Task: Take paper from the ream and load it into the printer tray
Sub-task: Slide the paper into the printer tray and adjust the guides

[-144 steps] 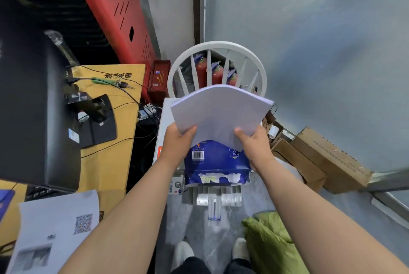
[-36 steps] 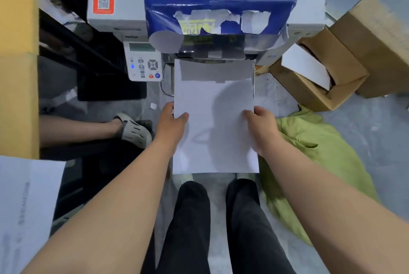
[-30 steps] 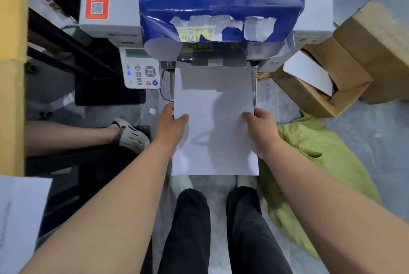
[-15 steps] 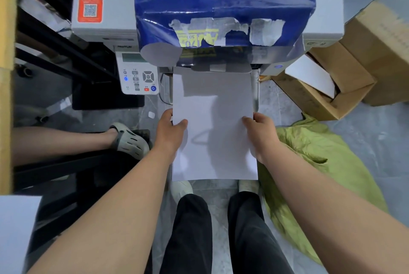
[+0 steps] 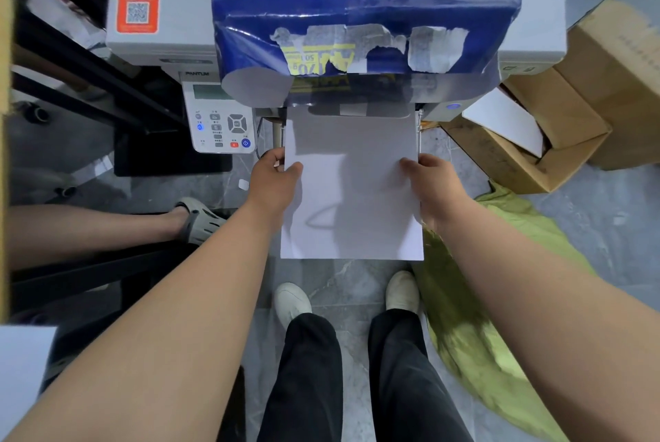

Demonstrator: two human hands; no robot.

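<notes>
Ream (image 5: 364, 2) atop printer (image 5: 160, 12); paper stack (image 5: 351, 191) before it.

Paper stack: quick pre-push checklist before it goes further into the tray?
1. Grip: left hand and right hand each pinch a side edge of the paper stack. Ok.
2. Leading edge started: far end of the stack sits under the printer front, beneath the blue ream wrapper. Ok.
3. Squareness: side edges run straight toward the slot, no visible skew. Ok.
4. Seated fully: near half of the stack hangs out over the floor. Not ok.
5. Tray guides and stop: hidden by the paper and the wrapper. Cannot tell.
6. Stack tidy: near edge looks flush, no fanned sheets. Ok.
</notes>
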